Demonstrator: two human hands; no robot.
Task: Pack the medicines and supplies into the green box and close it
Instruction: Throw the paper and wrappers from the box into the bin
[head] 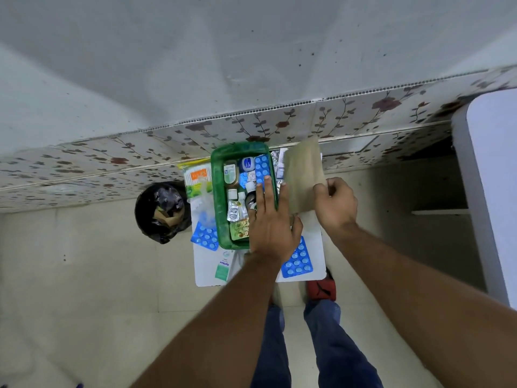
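The green box (216, 197) stands open on a small white table (205, 271), holding small bottles, a blue-capped jar, silver strips and a blue blister pack (261, 166). My left hand (270, 222) lies flat over the box's right rim, fingers spread, holding nothing. My right hand (334, 203) grips a brown paper envelope (303, 175), held up just right of the box. More blue blister packs lie on the table at the box's left (205, 238) and under my left wrist (299, 261). A white and green carton (222, 268) lies near the front edge.
A cotton-bud packet (197, 180) and clear plastic lie left of the box. A black-lined waste bin (161, 211) stands on the floor at the left. A floral-tiled wall base (335, 119) runs behind. A white cabinet (489, 177) stands at the right.
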